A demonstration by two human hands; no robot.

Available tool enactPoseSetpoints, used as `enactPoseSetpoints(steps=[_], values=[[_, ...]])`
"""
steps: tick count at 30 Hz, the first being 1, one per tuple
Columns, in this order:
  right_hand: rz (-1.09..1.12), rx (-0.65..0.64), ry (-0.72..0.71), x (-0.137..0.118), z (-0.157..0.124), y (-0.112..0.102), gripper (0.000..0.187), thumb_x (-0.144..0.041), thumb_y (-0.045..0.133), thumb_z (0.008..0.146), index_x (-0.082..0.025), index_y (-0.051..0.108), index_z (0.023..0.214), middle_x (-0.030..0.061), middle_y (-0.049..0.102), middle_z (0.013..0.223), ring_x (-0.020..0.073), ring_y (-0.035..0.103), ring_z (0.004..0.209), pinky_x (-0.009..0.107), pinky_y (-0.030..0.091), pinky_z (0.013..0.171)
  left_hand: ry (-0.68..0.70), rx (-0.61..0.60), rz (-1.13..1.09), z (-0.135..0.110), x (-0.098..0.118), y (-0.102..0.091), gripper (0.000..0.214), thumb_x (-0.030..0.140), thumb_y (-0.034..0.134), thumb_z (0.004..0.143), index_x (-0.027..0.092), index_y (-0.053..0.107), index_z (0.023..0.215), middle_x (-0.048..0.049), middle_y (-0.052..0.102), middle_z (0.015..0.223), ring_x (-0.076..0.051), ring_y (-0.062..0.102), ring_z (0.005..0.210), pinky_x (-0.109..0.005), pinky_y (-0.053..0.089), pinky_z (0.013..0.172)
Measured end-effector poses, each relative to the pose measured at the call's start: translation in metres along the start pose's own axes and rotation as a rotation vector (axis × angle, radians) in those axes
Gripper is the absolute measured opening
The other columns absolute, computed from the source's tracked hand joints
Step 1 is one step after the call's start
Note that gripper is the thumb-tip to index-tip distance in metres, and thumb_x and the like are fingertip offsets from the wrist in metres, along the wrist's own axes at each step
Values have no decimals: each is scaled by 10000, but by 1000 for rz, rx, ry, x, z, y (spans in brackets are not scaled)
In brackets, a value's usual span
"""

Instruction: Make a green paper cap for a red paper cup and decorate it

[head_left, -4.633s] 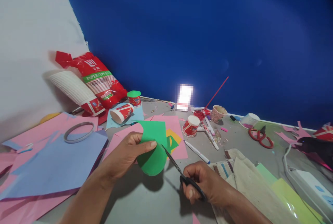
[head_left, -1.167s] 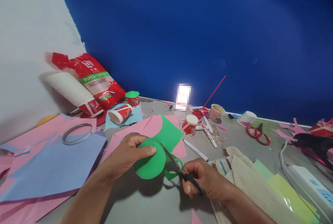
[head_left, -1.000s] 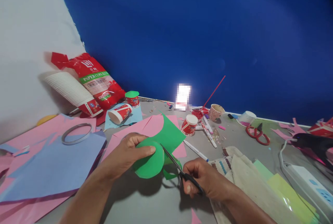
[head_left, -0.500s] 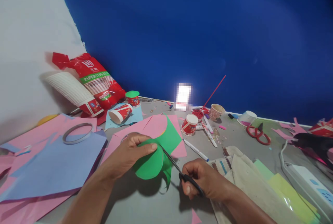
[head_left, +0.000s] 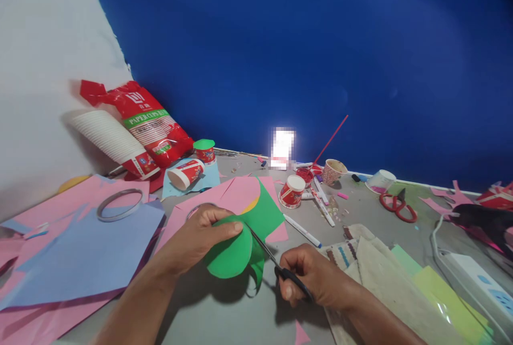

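Observation:
My left hand (head_left: 210,230) pinches a sheet of green paper (head_left: 230,251) between thumb and fingers, low over the grey table. The piece below the thumb has a rounded edge, and a curled strip hangs beside it. In my right hand (head_left: 306,275) is a pair of black-handled scissors (head_left: 294,281), with fingers wrapped through the loops. Its blades point up and left and meet the green paper just right of my left thumb. Behind the green sheet lies pink paper (head_left: 240,187), and a yellow edge shows between them.
Blue paper (head_left: 92,259) and a tape roll (head_left: 120,205) lie left. Paper cups (head_left: 292,191), markers (head_left: 302,230) and red-handled scissors (head_left: 398,207) are scattered behind. A beige cloth (head_left: 377,275) and a white power strip (head_left: 481,286) sit right. A blue wall (head_left: 300,56) stands behind.
The far part of the green sheet has shifted slightly right and down, showing more yellow behind it. Both hands stay nearly in place.

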State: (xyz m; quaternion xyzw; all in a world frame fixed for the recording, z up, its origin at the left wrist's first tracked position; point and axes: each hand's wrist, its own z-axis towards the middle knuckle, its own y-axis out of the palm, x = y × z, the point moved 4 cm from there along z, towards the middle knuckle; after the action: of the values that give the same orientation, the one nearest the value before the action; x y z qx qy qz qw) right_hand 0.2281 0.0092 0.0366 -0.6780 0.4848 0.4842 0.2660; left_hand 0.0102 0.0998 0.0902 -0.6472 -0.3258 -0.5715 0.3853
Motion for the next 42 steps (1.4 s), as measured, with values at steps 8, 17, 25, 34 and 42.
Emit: enactPoseSetpoints(steps=[8,17,25,34,42], values=[[-3,-4,-10,0,-1,0,652,-704,920,495,-145,606,612,-26,624,538,61,514,479,195,324,473,-30,-41,-7,0,-1,2,377,491,763,773,177,670,588,3,552,570,-139,501,539,-256,397,496],[8,-2,-28,3,1,-3,692,-755,900,461,-155,588,613,-34,608,522,65,506,474,198,279,462,12,10,-40,2,2,-2,379,476,761,791,174,658,586,-2,584,603,-129,485,541,-250,397,495],[-18,-34,-25,5,0,-3,706,-780,877,482,-154,596,648,-31,619,548,66,506,496,195,270,469,27,-3,24,1,2,0,324,458,752,792,175,720,639,-17,598,609,-167,550,603,-262,419,522],[-6,-2,-9,4,0,-4,692,-746,906,460,-153,580,604,-30,607,518,63,501,479,193,284,462,-1,26,-10,1,2,-3,315,452,769,783,173,725,644,-9,590,612,-145,513,574,-260,399,514],[-12,-34,-32,4,-1,-2,656,-727,895,528,-156,586,620,-35,604,531,67,514,499,190,312,480,5,1,16,1,0,-1,328,442,758,803,173,711,620,-8,597,617,-148,517,588,-265,403,535]])
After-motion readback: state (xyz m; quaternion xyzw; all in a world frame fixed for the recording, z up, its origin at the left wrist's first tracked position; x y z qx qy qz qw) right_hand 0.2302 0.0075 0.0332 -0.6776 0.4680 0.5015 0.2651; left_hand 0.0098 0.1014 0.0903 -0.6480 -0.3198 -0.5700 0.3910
